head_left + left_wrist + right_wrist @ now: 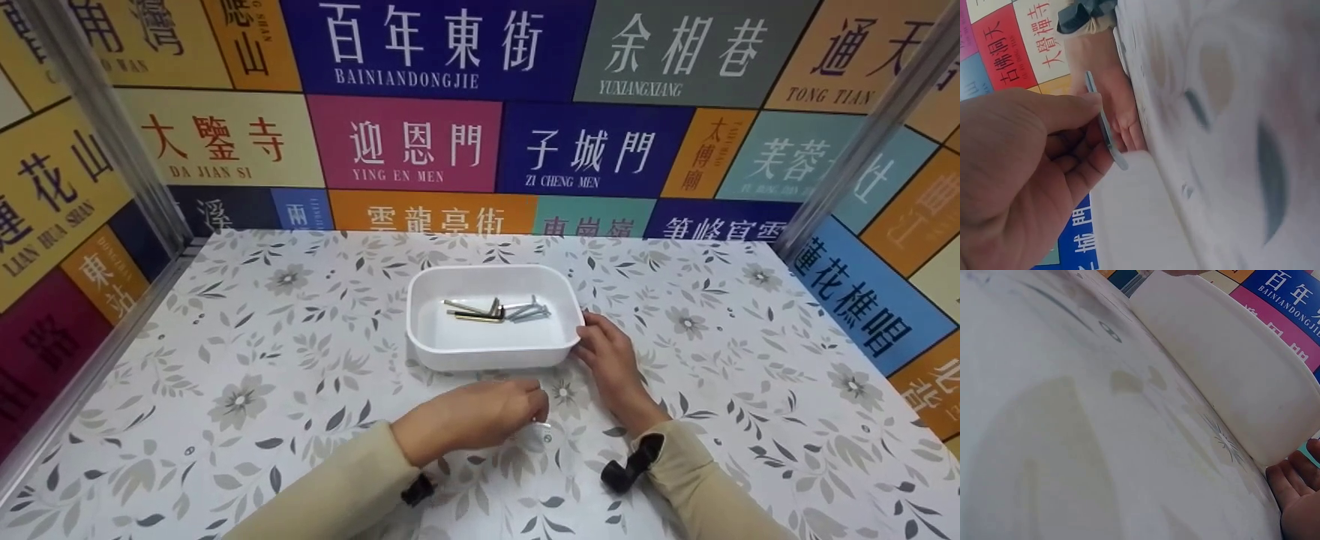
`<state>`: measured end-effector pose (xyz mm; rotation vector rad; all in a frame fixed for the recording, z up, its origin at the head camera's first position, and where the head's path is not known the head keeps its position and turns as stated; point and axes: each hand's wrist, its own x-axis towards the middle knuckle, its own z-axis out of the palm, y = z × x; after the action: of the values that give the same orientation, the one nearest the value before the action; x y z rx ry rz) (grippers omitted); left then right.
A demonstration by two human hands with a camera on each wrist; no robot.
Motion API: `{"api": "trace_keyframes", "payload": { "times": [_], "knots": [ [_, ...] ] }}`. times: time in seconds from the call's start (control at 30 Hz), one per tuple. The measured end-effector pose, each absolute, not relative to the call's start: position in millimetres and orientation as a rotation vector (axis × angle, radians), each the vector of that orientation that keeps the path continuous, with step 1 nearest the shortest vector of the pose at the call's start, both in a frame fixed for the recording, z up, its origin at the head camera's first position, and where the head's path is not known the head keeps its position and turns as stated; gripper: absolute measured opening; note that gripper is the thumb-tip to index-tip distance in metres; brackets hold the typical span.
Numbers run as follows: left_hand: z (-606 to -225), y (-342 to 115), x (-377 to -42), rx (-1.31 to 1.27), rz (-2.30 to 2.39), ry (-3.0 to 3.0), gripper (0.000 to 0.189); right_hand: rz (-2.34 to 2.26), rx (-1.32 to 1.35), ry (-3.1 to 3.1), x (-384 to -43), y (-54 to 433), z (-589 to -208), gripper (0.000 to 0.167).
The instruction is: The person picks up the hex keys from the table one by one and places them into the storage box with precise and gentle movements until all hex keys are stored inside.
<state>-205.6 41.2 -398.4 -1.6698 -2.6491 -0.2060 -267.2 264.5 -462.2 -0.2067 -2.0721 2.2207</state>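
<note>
A white plastic tray [491,360] with rounded corners stands on the table, holding several brass-coloured and dark L-shaped keys [476,315] and several silver screws [529,312]. My left hand [480,412] is in front of the tray, apart from it. Between thumb and fingers it pinches a slim silver metal piece [1107,129] with a bent end; its exact kind is unclear. My right hand [615,367] rests its fingers against the tray's right side near the front corner. In the right wrist view, those fingers [1292,475] touch the tray's lower corner.
A white tablecloth [315,435] with a grey leaf and flower print covers the table. Panels of coloured signs [405,142] stand behind and at the sides, with metal posts [120,142] at the corners. Dark wrist cameras [630,465] sit at both cuffs.
</note>
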Motion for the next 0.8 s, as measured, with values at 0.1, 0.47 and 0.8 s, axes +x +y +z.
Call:
{"api": "trace_keyframes", "payload": {
  "times": [0.1, 0.47, 0.8],
  "knots": [
    [-386.8, 38.8, -214.9, -1.673, -0.248, -2.611, 0.013, 2.220, -0.205, -2.079, -267.6, 265.3, -462.1, 0.042],
    [-356.5, 34.2, -266.4, -1.505, -0.343, -2.718, 0.016, 2.192, -0.206, -2.134, -268.0, 267.6, -458.4, 0.044],
    [-357.1, 32.9, -316.0, -1.418, -0.237, -2.793, 0.016, 2.174, -0.198, -2.152, -267.1, 265.8, -460.3, 0.045]
  ]
}}
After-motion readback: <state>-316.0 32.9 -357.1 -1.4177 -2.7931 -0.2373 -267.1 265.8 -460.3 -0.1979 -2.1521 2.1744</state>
